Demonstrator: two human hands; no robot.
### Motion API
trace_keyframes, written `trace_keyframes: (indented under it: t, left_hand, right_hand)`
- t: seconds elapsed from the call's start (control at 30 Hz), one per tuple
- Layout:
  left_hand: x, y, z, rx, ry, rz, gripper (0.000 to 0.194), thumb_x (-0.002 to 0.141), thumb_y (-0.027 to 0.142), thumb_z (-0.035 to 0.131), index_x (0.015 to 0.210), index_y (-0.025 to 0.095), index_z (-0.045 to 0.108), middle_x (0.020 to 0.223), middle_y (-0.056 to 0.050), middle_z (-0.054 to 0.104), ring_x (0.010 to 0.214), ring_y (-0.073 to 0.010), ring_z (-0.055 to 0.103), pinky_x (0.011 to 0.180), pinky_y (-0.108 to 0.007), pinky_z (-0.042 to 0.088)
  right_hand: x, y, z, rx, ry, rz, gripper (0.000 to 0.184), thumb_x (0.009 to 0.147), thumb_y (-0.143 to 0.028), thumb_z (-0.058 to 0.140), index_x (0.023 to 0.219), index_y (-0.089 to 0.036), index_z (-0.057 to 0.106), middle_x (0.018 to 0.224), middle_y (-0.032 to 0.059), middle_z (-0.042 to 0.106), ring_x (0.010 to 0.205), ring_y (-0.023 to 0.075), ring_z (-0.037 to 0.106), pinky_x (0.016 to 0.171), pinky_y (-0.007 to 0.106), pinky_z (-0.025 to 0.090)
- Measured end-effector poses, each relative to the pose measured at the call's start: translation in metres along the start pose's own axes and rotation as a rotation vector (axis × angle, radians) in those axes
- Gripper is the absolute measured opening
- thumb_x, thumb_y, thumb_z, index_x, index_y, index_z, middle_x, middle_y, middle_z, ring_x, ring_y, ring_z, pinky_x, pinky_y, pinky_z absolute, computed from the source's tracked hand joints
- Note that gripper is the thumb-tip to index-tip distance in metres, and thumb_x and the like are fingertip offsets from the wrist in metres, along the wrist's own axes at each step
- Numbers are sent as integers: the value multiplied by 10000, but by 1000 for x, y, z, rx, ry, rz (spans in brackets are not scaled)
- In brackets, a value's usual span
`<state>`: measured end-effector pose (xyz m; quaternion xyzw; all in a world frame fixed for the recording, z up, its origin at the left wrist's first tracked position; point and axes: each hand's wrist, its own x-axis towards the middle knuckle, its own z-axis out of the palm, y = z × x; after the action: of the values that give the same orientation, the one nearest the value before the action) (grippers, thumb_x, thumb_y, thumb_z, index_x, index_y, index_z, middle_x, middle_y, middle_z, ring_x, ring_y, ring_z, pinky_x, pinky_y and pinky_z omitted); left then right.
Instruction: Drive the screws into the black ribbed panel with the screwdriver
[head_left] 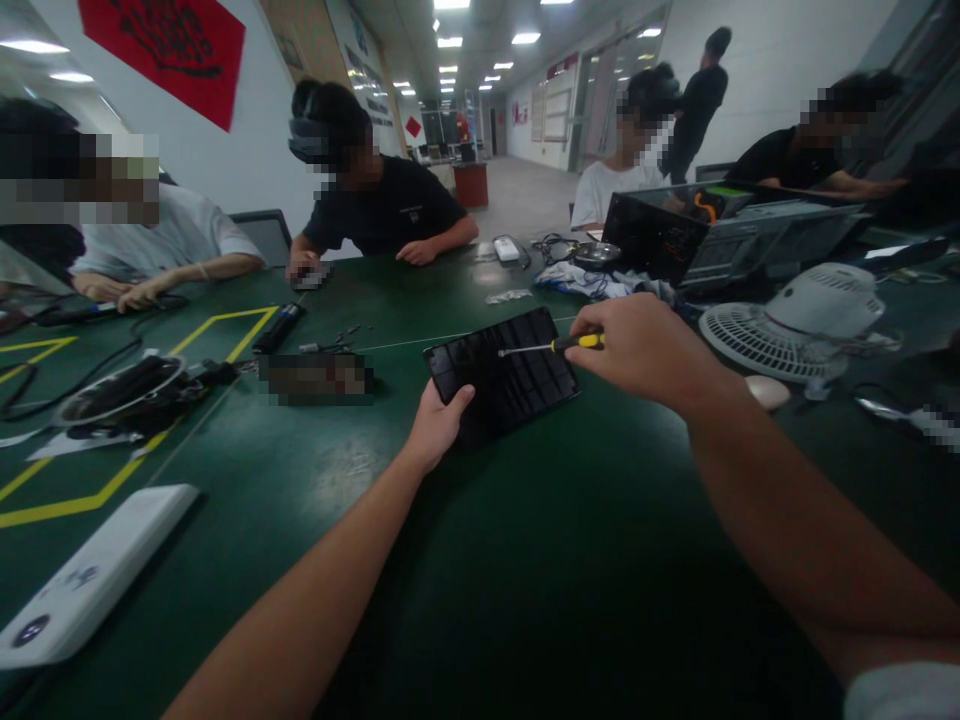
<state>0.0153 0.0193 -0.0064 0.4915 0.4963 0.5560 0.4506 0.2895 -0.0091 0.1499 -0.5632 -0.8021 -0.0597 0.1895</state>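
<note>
Right hand (637, 345) has its fingers curled snugly around the yellow-and-black handle of a screwdriver (559, 346). The shaft points left across a flat, glossy black panel (514, 395); can't tell if the tip actually touches it. The left hand (442, 420) grips that panel by its near left corner, thumb on top of the face. The panel sits tilted above the green table (525, 570), pretty much front and center. Past the right wrist there's a white fan (799, 315), with an opened computer case (739, 250) behind it. Over on the left: a long white device (97, 575) and a tangle of black cables (142, 390). Across the table sits a person in a dark T-shirt (390, 205).
</note>
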Motion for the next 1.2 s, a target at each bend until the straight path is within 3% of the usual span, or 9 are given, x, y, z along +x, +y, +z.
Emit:
trace_keyframes:
  t: [0.73, 0.93, 1.2]
  left_hand:
    - [0, 0, 0, 5, 1, 13, 523, 838, 396, 848, 1302, 218, 687, 1305, -115, 766, 1263, -322, 707, 1172, -536, 524]
    - [-1, 3, 0, 8, -11, 11, 522, 847, 373, 833, 1318, 210, 677, 1335, -122, 765, 1275, -323, 706, 1179, -530, 519]
    - [-1, 0, -1, -9, -7, 5, 535, 844, 375, 846, 1324, 209, 676, 1330, -121, 770, 1266, -317, 710, 1181, -526, 518]
  right_hand:
    - [-2, -6, 4, 12, 4, 10, 223, 919, -291, 722, 1094, -218, 840, 1078, 113, 810, 991, 308, 720, 821, 410, 499]
    - [-1, -7, 3, 0, -80, 50, 253, 959, -313, 660, 1093, -218, 852, 997, 127, 826, 937, 328, 738, 771, 415, 485]
    - [-4, -5, -9, -1, -39, 51, 248, 960, -332, 666, 1061, -226, 866, 951, 109, 827, 928, 310, 739, 790, 403, 497]
